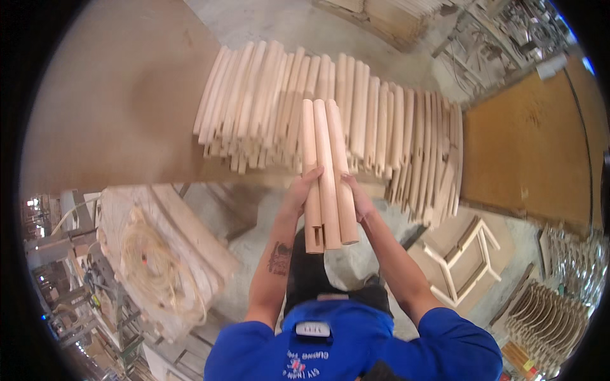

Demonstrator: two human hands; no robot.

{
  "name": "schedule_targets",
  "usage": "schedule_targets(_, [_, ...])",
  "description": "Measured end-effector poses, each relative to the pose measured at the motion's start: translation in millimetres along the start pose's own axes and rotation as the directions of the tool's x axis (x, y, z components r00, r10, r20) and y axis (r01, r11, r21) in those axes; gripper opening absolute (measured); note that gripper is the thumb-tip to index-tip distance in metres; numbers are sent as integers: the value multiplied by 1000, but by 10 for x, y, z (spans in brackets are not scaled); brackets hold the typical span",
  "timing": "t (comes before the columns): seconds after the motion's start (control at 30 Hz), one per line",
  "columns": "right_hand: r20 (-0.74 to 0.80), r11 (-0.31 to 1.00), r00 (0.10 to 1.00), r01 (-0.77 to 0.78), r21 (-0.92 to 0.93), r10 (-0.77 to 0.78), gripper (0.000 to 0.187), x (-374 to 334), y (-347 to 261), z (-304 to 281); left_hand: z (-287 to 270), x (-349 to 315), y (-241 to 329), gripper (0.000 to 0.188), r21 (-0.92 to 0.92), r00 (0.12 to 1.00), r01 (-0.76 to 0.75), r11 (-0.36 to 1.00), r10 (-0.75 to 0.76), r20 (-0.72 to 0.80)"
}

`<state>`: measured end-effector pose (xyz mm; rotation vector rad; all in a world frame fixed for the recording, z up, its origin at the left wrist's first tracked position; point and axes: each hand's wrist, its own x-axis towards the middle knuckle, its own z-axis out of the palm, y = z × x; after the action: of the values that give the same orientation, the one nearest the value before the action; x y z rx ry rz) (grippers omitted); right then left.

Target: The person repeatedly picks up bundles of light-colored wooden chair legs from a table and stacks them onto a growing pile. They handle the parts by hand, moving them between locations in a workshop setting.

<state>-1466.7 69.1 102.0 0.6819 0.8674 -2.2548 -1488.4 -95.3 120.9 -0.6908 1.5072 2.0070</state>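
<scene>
Biggest first: one wide pile of pale, round wooden rods (pixel 359 114), approx. dozens, too overlapped for an exact count. Over its near edge, held up lengthwise: 3 visible smooth, pale-tan cylindrical wooden lengths (pixel 326 168), side by side, 1 w/ a slot showing at the near end. Prob. stiff, mod. wt. as a bundle, maybe a bit slick; best grip's the outer sides, nr. mid-length. And 2 hands there now: L hand (pixel 304 187) on the left side, R hand (pixel 357 195) on the right, fingers part-closed round the bundle, tips mostly hidden, exact curl can't tell.
</scene>
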Motion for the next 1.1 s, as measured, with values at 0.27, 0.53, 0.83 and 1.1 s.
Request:
schedule_targets(0.27, [-16, 774, 941, 268, -574, -338, 83, 2617, -856, 907, -928, 2254, 1766, 72, 513, 983, -115, 851, 172, -66])
schedule_targets(0.53, [163, -155, 876, 103, -983, -454, 74, 3578, -892, 789, -1069, 2569, 798, 71, 954, 654, -89, 285, 740, -159])
schedule_targets(0.83, [227, -132, 928, 196, -972, -294, 69, 3009, -817, 773, -1615, 909, -309, 59, 948, 718, 47, 314, 649, -251])
schedule_targets(1.1, [125, -251, 785, 339, -907, 607, 44, 749, 362, -589, -571, -2694, -2028, 36, 129, 427, 786, 605, -380, -821])
